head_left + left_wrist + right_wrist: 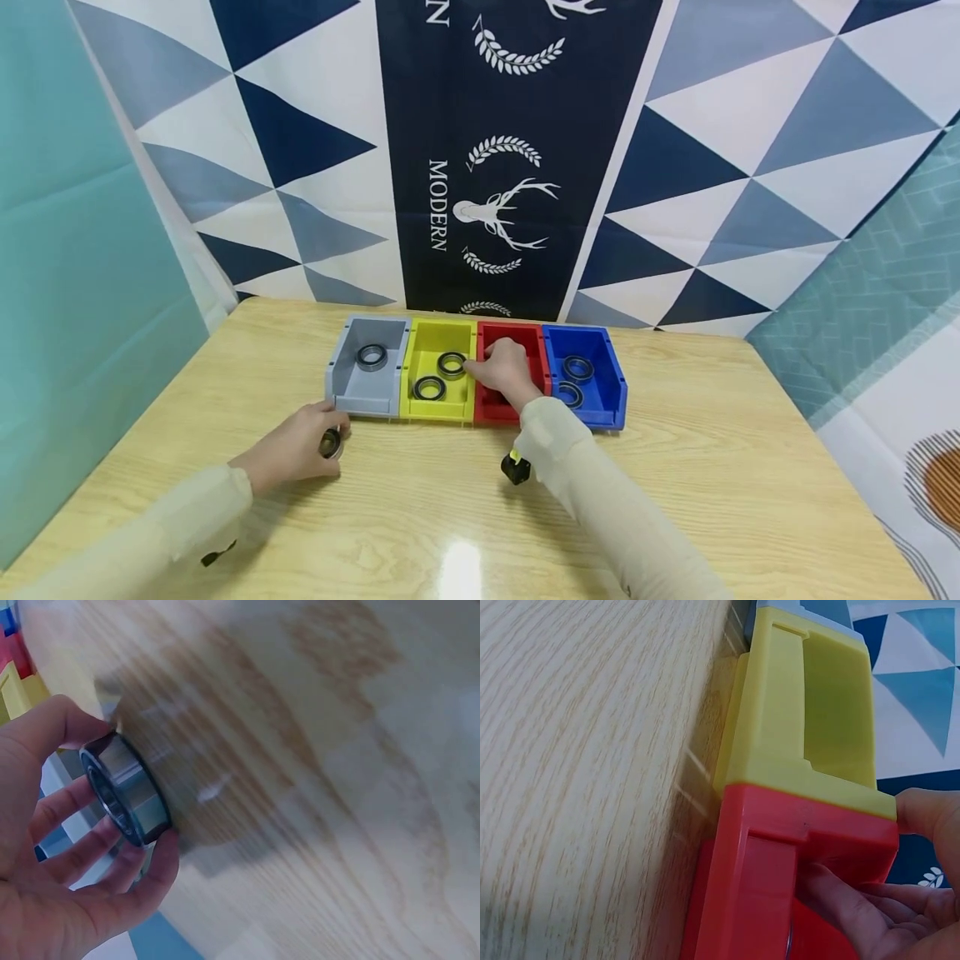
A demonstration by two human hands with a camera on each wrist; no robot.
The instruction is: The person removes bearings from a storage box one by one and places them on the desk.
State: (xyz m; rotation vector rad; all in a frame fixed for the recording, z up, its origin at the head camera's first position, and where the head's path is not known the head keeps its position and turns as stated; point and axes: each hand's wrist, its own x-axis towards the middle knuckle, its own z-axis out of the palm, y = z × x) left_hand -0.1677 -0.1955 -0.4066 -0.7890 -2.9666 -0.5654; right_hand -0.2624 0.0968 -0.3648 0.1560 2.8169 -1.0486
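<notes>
Pale wood-grain table (675, 467), backed by a hanging cloth (517, 150) of blue, grey and white triangles with a dark centre panel bearing a deer print and the word MODERN; teal panel (75, 275) at left.

Four open bins side by side near the table's far edge: grey bin (352, 392) with one ring, yellow bin (420, 367) with two, red bin (525, 337), blue bin (600, 367) with two.

Left hand (296, 446) low over the table just in front of the grey bin, fingers and thumb curled round a bearing ring (126, 789), dark-faced with a shiny steel rim.

Right hand (506, 371) down inside the red bin, fingers bent over its wall; any hold on something inside impossible to tell.

Small black-and-yellow object (515, 467) under the right forearm.

Open tabletop broad in front and to the right of the bins; left edge close beside the left sleeve.
</notes>
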